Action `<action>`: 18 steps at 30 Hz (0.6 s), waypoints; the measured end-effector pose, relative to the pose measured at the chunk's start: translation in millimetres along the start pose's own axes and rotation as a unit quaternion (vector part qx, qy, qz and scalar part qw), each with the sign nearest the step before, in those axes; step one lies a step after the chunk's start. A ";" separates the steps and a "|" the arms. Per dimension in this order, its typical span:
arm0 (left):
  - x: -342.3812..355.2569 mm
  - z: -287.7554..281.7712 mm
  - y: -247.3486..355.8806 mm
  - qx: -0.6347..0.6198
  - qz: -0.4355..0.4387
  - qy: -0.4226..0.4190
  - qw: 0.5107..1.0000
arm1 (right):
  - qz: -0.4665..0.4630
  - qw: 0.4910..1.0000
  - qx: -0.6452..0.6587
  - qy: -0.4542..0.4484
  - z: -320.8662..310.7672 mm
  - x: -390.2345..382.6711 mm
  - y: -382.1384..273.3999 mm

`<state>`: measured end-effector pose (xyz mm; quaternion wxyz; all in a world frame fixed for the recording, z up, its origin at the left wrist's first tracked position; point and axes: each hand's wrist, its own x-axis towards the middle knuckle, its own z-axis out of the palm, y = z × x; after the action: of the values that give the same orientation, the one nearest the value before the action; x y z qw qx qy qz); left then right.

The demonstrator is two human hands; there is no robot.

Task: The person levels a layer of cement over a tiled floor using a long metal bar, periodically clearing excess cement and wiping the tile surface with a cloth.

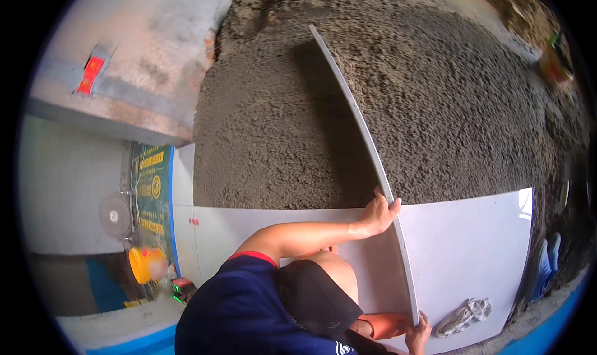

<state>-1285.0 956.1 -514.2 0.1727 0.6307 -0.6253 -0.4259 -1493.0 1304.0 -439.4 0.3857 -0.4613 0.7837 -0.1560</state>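
Observation:
A large thin grey slab [357, 114] stands tilted on edge, reaching from the pale laid tile [466, 243] out over rough grey mortar [435, 125]. My left hand [380, 213] is closed on the slab's near side, just beyond the tile's far edge. My right hand [418, 331] grips the same slab at its lower end. My bent bare knee [336, 277] and navy sleeve show at the bottom. Crumpled silvery material [463, 318] lies on the tile to the right of the slab.
A concrete ledge [130, 106] borders the left, with a green printed sheet [152, 196], yellow bucket [146, 265] and small black-and-green device [182, 290] below. Blue-grey gloves or shoes [547, 262] lie at the right. A yellow container [553, 66] sits at the far right.

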 end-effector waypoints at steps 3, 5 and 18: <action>-7.3 27.7 22.2 -0.053 0.058 -0.036 0.996 | 0.020 0.999 -0.030 0.001 -4.3 -25.5 44.0; -9.8 44.6 28.5 -0.067 0.078 -0.065 0.993 | 0.034 0.999 -0.033 0.009 -3.0 -35.1 49.0; 71.9 30.8 77.3 -0.020 0.062 -0.092 0.994 | 0.040 0.999 -0.031 0.003 -11.2 29.5 -3.5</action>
<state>-1368.3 886.3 -497.0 0.1529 0.5454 -0.6680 -0.4826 -1507.5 1276.0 -443.6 0.3746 -0.4406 0.8072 -0.1180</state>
